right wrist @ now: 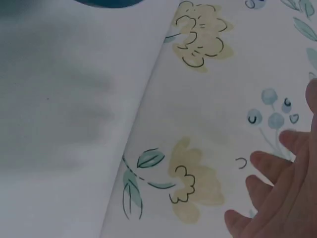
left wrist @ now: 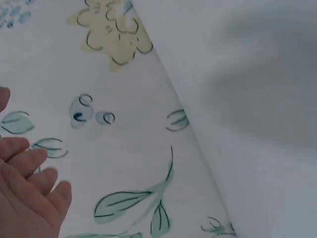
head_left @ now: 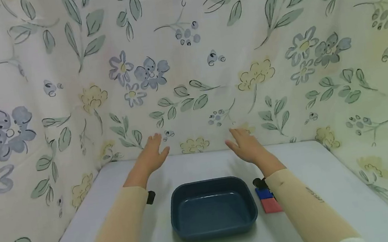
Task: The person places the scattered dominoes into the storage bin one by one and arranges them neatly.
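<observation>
Floral curtain (head_left: 185,56) behind and at both sides of your fingers, white tabletop (head_left: 200,167) below them. Your left hand (head_left: 150,155) and right hand (head_left: 248,144) are held up and well apart, fingers released and roughly straight, thumbs pointing inward at each other. Dark blue tray (head_left: 214,216) sits on the tabletop, nearer to you than both sets of fingertips and between your forearms, well apart from your fingers. Blue-and-red flat piece (head_left: 271,205) lies nearer you than your right fingers, just right of the tray, partly hidden by your right sleeve (head_left: 300,205). Left sleeve (head_left: 117,233) runs back from your left fingers. Black wrist piece (head_left: 150,197) shows below your left hand.
</observation>
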Demonstrator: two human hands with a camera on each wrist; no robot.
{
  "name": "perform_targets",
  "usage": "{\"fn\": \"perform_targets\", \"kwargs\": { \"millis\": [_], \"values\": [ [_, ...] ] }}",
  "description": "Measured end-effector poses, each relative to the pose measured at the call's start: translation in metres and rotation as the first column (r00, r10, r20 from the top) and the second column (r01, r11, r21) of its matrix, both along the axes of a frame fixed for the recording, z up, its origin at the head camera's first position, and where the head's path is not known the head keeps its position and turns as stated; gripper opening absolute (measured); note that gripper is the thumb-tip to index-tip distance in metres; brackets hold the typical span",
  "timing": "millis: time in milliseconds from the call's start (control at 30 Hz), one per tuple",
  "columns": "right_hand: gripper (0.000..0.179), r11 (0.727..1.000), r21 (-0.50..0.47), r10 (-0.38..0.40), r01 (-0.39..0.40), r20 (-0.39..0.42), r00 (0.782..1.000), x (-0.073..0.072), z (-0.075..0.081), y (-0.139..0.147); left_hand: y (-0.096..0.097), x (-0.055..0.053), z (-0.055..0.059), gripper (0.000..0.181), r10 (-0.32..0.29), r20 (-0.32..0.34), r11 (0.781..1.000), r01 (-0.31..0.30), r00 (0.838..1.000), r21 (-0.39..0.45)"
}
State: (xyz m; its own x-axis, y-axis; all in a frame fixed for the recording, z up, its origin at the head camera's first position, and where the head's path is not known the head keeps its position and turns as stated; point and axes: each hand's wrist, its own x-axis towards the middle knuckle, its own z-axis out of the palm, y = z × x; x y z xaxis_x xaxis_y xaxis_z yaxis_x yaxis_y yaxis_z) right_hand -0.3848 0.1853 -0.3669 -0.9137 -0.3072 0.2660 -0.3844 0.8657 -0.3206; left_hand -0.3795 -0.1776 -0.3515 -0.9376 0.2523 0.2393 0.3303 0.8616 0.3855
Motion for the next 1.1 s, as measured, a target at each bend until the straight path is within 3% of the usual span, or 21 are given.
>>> {"fn": "perform_targets", "kwargs": {
  "millis": [133, 333, 533, 700, 767, 867, 1033, 1100],
  "values": [
    [0.057, 0.999, -0.031, 0.034, -0.031, 0.103, 0.994, 0.017, -0.008, 0.007, 0.005, 0.018, -0.013, 0.067, -0.056, 0.02, 0.997, 0.054, 0.998, 0.059],
    [0.033, 0.996, -0.068, 0.07, -0.053, 0.277, 0.958, 0.039, -0.026, 0.02, 0.009, 0.048, -0.031, 0.058, -0.106, 0.049, 0.988, 0.1, 0.993, 0.114],
    [0.027, 0.99, -0.138, 0.057, -0.001, 0.397, 0.916, 0.053, -0.038, 0.04, 0.007, 0.08, -0.038, 0.053, -0.118, 0.08, 0.993, 0.116, 0.99, 0.028],
    [0.024, 0.993, -0.088, -0.03, 0.081, 0.474, 0.88, 0.061, -0.046, 0.055, 0.004, 0.098, -0.045, 0.056, -0.148, 0.158, 0.989, 0.144, 0.976, 0.041],
    [0.025, 0.995, -0.041, -0.063, 0.096, 0.495, 0.866, 0.065, -0.048, 0.058, 0.004, 0.102, -0.049, 0.06, -0.162, 0.206, 0.987, 0.155, 0.965, 0.052],
    [0.027, 0.996, 0.035, -0.093, 0.087, 0.486, 0.869, 0.068, -0.049, 0.062, 0.005, 0.106, -0.054, 0.07, -0.171, 0.285, 0.985, 0.162, 0.943, 0.056],
    [0.025, 0.993, 0.098, -0.102, 0.065, 0.442, 0.891, 0.068, -0.052, 0.061, 0.001, 0.107, -0.056, 0.086, -0.239, 0.389, 0.97, 0.2, 0.89, 0.139],
    [0.023, 0.993, 0.093, -0.101, 0.067, 0.436, 0.894, 0.067, -0.054, 0.06, -0.003, 0.108, -0.054, 0.091, -0.288, 0.424, 0.956, 0.228, 0.859, 0.186]
  ]
}}
